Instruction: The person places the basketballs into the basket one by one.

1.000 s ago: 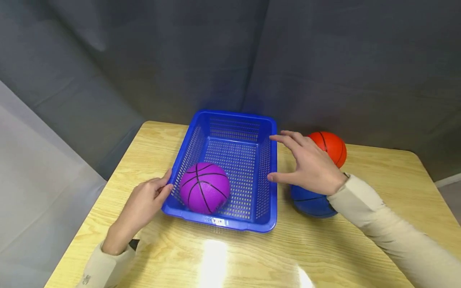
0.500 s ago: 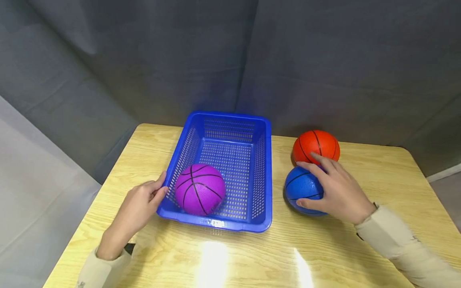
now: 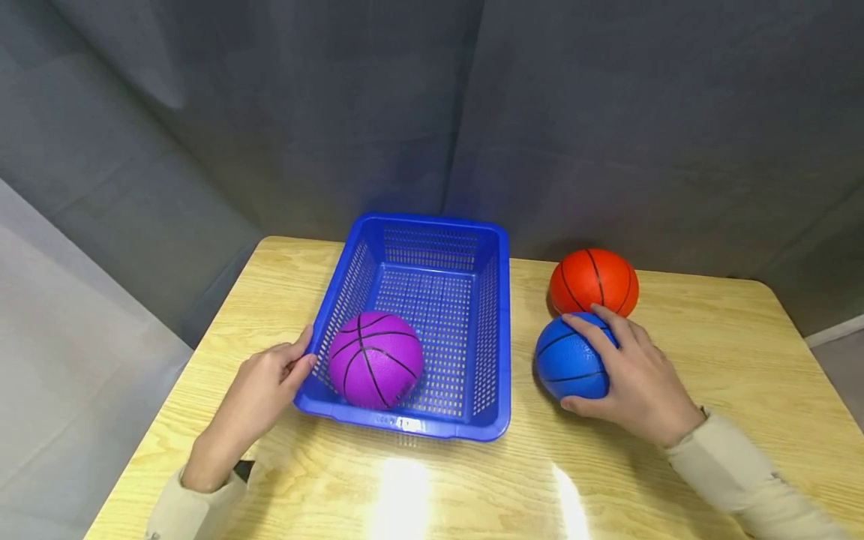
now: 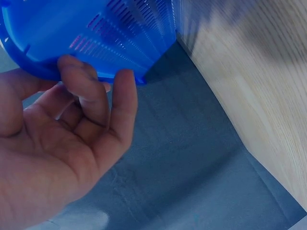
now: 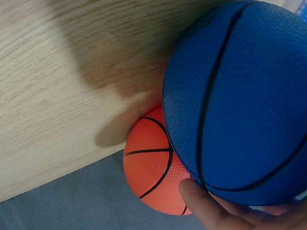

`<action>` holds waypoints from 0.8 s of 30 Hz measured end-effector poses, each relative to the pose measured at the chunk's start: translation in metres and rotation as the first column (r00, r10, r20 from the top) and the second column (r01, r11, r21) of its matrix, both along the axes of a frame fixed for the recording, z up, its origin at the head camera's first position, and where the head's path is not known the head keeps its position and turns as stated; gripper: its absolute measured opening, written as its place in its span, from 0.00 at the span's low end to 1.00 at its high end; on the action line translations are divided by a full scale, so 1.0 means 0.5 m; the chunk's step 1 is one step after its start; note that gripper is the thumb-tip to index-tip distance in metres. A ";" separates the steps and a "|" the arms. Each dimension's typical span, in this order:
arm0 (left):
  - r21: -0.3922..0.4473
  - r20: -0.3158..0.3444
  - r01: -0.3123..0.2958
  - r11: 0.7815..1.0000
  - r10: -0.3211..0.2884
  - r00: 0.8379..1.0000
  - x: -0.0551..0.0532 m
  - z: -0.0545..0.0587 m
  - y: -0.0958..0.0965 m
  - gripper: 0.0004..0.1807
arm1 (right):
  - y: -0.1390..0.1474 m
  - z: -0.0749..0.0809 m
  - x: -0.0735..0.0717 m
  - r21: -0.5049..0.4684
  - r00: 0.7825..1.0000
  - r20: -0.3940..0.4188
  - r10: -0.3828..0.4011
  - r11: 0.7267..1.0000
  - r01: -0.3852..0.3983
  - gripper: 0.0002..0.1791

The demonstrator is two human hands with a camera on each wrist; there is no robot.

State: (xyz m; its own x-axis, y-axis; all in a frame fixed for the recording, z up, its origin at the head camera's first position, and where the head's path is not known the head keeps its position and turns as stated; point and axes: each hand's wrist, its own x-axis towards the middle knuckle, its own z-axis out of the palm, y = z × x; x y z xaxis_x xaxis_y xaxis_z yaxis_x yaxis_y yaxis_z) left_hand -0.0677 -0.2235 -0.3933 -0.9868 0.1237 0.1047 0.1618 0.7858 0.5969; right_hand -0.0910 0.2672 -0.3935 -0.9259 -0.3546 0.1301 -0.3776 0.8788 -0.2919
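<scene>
Away from the basket [image 3: 503, 337] since a second ago, my right hand [image 3: 641, 381] grips the blue ball [image 3: 569, 360] beside it on the table [image 3: 273, 289]. The basket could skid if my left hand [image 3: 259, 390], pinching its rim, tugs; the blue ball could roll into the red ball [image 3: 592, 279] if my hold, thumb near, fingers over top, slips.

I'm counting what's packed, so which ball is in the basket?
The purple ball. It alone sits inside the basket; the blue ball and the red ball are outside, to the basket's right.
</scene>
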 end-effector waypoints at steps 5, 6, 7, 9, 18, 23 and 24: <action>0.008 -0.004 0.002 1.000 -0.001 1.000 0.001 0.001 0.001 0.25 | -0.002 -0.006 0.004 -0.011 1.000 -0.027 0.004 1.000 -0.004 0.64; 0.007 -0.006 0.003 1.000 -0.002 1.000 0.001 0.001 0.001 0.25 | -0.003 -0.007 0.004 -0.012 0.999 -0.033 0.004 1.000 -0.004 0.64; 0.006 -0.009 0.004 1.000 -0.003 1.000 0.001 0.001 0.001 0.25 | -0.003 -0.007 0.005 -0.012 0.999 -0.037 0.002 1.000 -0.002 0.64; 0.003 -0.009 0.004 1.000 -0.004 1.000 0.001 0.001 0.001 0.25 | -0.004 -0.008 0.006 -0.010 0.999 -0.048 -0.002 1.000 0.001 0.63; -0.006 -0.008 0.003 1.000 -0.003 1.000 0.002 0.001 0.001 0.25 | -0.003 0.003 0.020 -0.053 0.998 -0.063 -0.025 0.998 0.022 0.61; -0.007 -0.006 0.007 1.000 -0.007 1.000 0.000 0.001 0.000 0.26 | -0.001 0.035 0.019 -0.078 0.991 -0.134 -0.005 0.997 -0.005 0.62; -0.006 -0.004 0.010 1.000 -0.010 1.000 0.000 0.001 0.000 0.26 | -0.002 0.044 0.017 -0.080 0.988 -0.155 0.004 0.997 -0.016 0.63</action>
